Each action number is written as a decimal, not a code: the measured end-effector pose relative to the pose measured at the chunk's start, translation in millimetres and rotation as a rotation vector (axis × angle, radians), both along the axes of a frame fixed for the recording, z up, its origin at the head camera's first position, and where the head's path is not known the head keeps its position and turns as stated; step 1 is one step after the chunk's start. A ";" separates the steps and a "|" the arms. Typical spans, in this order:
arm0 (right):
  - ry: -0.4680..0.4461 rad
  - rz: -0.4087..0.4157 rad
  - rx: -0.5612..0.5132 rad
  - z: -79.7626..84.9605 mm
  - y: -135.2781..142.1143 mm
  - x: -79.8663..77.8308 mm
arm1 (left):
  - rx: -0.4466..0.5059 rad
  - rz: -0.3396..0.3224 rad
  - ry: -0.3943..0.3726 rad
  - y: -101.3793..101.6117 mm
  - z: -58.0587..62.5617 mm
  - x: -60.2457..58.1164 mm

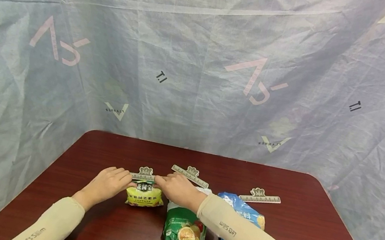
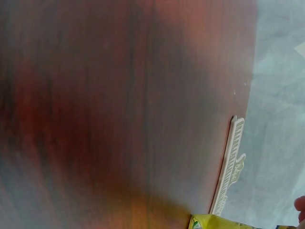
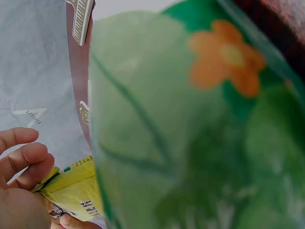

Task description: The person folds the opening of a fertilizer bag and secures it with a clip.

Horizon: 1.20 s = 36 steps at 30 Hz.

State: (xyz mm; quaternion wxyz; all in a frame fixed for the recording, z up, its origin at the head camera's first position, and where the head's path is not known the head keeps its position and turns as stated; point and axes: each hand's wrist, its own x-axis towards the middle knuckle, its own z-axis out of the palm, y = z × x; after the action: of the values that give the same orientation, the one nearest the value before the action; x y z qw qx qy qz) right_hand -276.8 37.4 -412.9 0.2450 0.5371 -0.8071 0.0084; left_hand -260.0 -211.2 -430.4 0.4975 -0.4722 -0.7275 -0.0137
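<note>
A yellow bag (image 1: 144, 198) with a dark green top stands at the left-centre of the table in the head view. My left hand (image 1: 110, 186) pinches the left end of its top edge, and my right hand (image 1: 180, 189) pinches the right end. Straight behind the bag lies a long pale bag clip (image 1: 146, 174) with a keyboard pattern, also seen in the left wrist view, where only a corner of the yellow bag (image 2: 214, 222) shows. In the right wrist view, the curled fingers (image 3: 28, 162) are at the dark top of the bag.
A green bag with fruit pictures (image 1: 184, 230) stands under my right forearm and fills much of the right wrist view. A blue bag (image 1: 236, 202) is partly hidden behind the sleeve. Two more keyboard clips (image 1: 191, 175) lie farther back on the dark red table (image 1: 124, 147).
</note>
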 end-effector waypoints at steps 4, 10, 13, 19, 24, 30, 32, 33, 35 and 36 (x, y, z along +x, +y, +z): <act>0.005 0.023 -0.022 -0.2 1.4 -0.4 | -0.016 0.001 -0.020 -0.6 -4.3 -1.6; 0.005 0.041 -0.034 -0.7 3.3 -1.0 | -0.027 -0.006 -0.072 -2.4 -8.8 -2.8; -0.009 0.043 -0.037 -0.6 3.5 -0.4 | -0.019 -0.009 -0.075 -2.3 -9.3 -2.3; -0.030 0.050 -0.042 -3.0 4.9 0.7 | -0.023 -0.004 -0.066 -0.8 -8.4 0.2; -0.047 0.060 -0.053 -3.5 3.3 0.2 | -0.014 -0.011 -0.062 -1.4 -7.7 -0.2; -0.045 0.076 -0.055 -2.6 2.4 1.7 | -0.021 -0.006 -0.066 -4.3 -9.6 -1.4; -0.042 0.079 -0.050 -2.3 2.0 1.9 | -0.020 -0.003 -0.072 -5.2 -9.9 -1.5; -0.041 0.082 -0.049 -2.1 1.8 2.0 | -0.019 -0.002 -0.075 -5.6 -10.0 -1.5; -0.048 0.087 -0.047 -1.6 1.3 2.1 | -0.015 -0.002 -0.080 -6.4 -10.0 -1.4; -0.050 0.089 -0.045 -1.8 1.0 1.9 | -0.013 -0.003 -0.081 -6.6 -9.9 -1.4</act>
State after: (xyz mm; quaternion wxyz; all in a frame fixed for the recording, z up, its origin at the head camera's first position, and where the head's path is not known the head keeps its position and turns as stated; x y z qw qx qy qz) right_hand -274.9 38.4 -414.7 0.2364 0.5666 -0.7877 0.0509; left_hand -261.4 -217.9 -440.3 0.4645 -0.4757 -0.7464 -0.0287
